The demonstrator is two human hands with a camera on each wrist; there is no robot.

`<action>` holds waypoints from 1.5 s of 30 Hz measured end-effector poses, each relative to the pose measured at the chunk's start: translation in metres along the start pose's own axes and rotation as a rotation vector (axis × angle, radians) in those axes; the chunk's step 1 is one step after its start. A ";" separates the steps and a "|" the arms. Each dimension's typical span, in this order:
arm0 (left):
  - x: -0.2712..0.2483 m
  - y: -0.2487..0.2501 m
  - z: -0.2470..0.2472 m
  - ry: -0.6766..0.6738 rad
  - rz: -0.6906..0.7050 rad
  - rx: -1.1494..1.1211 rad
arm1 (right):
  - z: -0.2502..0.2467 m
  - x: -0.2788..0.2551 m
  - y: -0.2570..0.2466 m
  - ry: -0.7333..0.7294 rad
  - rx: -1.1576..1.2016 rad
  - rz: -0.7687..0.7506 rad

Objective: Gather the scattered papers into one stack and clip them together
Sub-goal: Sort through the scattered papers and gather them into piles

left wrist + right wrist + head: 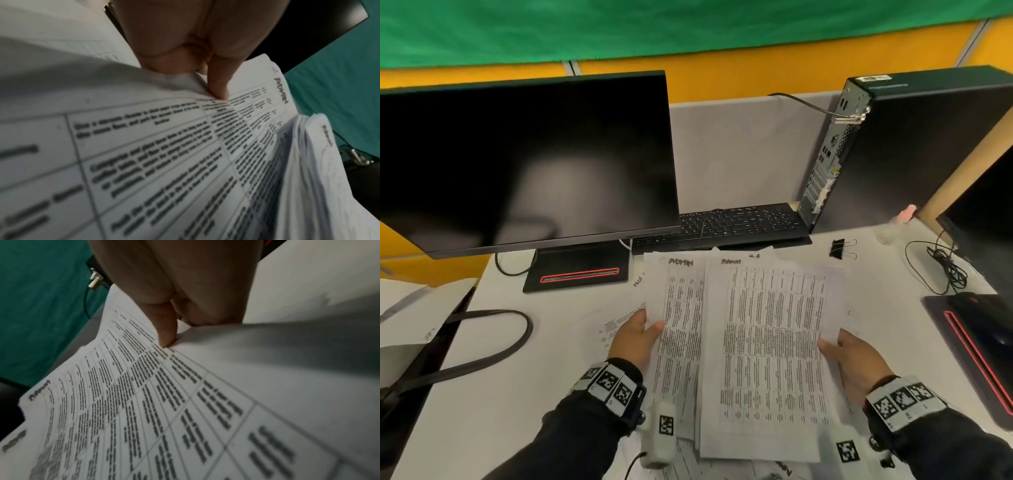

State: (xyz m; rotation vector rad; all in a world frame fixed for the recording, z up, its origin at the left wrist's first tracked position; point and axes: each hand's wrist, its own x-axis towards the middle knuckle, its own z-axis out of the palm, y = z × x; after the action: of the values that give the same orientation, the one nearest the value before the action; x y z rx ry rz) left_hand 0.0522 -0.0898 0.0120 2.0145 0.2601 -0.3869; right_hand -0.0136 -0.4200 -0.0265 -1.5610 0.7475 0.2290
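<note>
Both hands hold printed papers [763, 342] with tables of text above the white desk. My left hand [640, 334] grips the left edge of a sheet, thumb on top; the left wrist view shows that thumb [218, 87] pressing the page [144, 146]. My right hand [842, 346] pinches the right edge of the thicker bundle, its thumb [166, 332] lying on the top page [123, 402]. The two sets overlap, offset sideways. More sheets [619, 322] lie flat on the desk under the left hand. A black binder clip [840, 248] lies on the desk behind the papers, to the right.
A dark monitor [527, 161] on its stand [578, 270] fills the back left, a black keyboard [722, 222] and a computer tower [893, 147] stand behind the papers. A second monitor base [976, 349] and tangled cables [941, 267] sit at right. A dark strap [482, 342] loops at left.
</note>
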 end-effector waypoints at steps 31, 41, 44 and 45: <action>0.033 -0.041 -0.007 -0.418 -0.083 0.737 | 0.000 0.006 0.008 0.165 -0.517 0.144; 0.022 -0.021 -0.007 -0.349 -0.089 0.652 | -0.001 0.008 0.009 0.150 -0.517 0.143; 0.030 -0.033 -0.007 0.027 -0.063 0.578 | -0.001 0.007 0.010 0.145 -0.527 0.135; 0.031 -0.037 -0.007 0.110 -0.085 0.551 | -0.001 0.007 0.011 0.143 -0.535 0.137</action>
State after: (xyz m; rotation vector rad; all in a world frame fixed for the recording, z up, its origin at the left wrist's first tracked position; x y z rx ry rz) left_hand 0.0692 -0.0665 -0.0271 2.5769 0.3344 -0.4341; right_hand -0.0148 -0.4229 -0.0397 -2.0486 0.9584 0.4488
